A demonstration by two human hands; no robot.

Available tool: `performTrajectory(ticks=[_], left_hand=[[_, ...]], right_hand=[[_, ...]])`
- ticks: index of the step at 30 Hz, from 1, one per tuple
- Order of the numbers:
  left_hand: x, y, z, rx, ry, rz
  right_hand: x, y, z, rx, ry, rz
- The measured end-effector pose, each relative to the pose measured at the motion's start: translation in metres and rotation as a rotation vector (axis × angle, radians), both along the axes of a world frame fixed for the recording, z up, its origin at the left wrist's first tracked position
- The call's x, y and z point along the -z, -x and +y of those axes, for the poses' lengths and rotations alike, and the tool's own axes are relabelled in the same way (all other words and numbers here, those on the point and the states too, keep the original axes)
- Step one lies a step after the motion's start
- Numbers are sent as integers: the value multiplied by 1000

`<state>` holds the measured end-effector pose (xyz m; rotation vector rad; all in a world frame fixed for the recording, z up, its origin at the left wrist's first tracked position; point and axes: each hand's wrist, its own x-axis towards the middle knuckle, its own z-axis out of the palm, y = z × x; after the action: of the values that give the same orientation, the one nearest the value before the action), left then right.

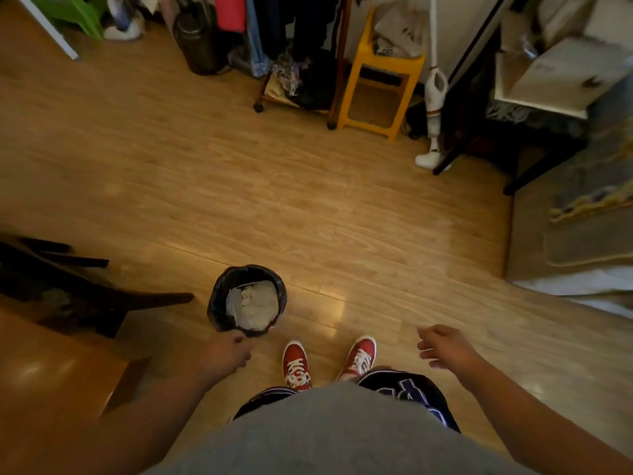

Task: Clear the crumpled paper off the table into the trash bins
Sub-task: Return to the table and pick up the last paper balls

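Note:
A small round trash bin lined with a black bag stands on the wooden floor just ahead of my feet, to the left. Crumpled white paper fills its inside. My left hand hangs just below the bin's near rim with fingers curled in, and nothing shows in it. My right hand floats to the right of my red shoes, fingers loosely spread and empty. A corner of the brown wooden table shows at the lower left; no paper is visible on that part.
A dark wooden chair stands left of the bin beside the table. A yellow stool, a clothes rack on wheels and a white stick vacuum line the far wall. A grey rug lies at the right.

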<state>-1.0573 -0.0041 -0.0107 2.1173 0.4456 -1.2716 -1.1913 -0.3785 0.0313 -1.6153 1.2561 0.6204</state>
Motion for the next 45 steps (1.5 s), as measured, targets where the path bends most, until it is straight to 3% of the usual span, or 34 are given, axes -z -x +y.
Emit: performTrajectory(ticks=[11, 18, 23, 30, 36, 45], left_hand=[[5, -144, -150, -6, 87, -99], [-6, -185, -164, -117, 2, -100], [-1, -188, -138, -386, -14, -46], [23, -223, -71, -606, -52, 39], [22, -287, -24, -711, -66, 24], [4, -428, 37, -765, -17, -119]], right_hand=[[39, -85, -149, 5, -8, 161], [27, -236, -201, -304, 14, 135], [23, -374, -163, -555, -29, 54], [25, -550, -51, -789, -118, -3], [15, -652, 15, -936, -81, 39], [22, -769, 43, -962, 37, 109]])
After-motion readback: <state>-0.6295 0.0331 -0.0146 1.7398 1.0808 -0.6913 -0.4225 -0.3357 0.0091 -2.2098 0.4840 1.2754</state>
